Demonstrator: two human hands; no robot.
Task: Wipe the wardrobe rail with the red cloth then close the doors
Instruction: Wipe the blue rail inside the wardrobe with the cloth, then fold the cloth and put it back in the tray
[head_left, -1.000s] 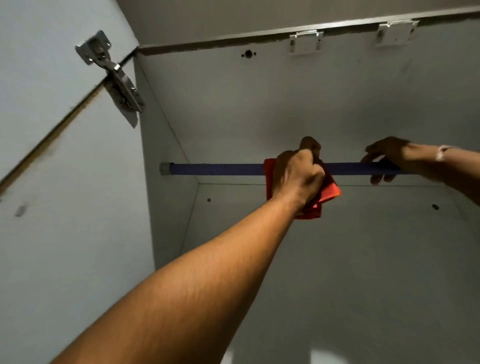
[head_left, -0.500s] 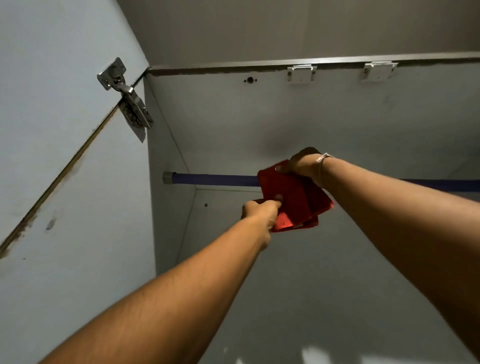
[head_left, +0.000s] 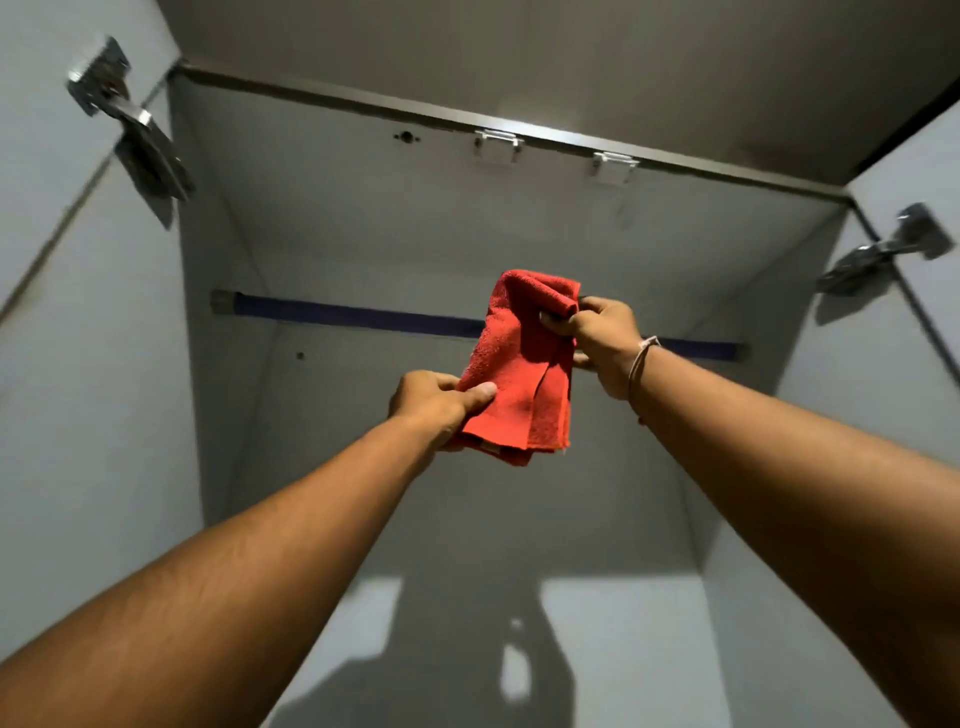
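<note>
Red terry, folded to several layers: the red cloth (head_left: 522, 364) hangs between two hands in front of the wardrobe rail (head_left: 358, 315), not wrapped round it. The right hand (head_left: 602, 343) has its grip clamped on the rolled upper edge, level with the rail; the left hand (head_left: 441, 402) pinches the lower left corner, thumb on top, lower and nearer the person than the right grip.

The step looks like a re-fold or a pass from one hand to the other between strokes. To do it well, I would settle the cloth into one firm grip with a clean face outward, then lay it over the top of the rail and close the fingers round so the pad meets the whole bar. The stretch left of the left grip, out to the grey end socket (head_left: 222, 302), and the short stretch right of the right grip both need full strokes.

The rail is a dark blue bar, level and bare of hangers. Both doors stand open, their hinges (head_left: 137, 140) showing.
</note>
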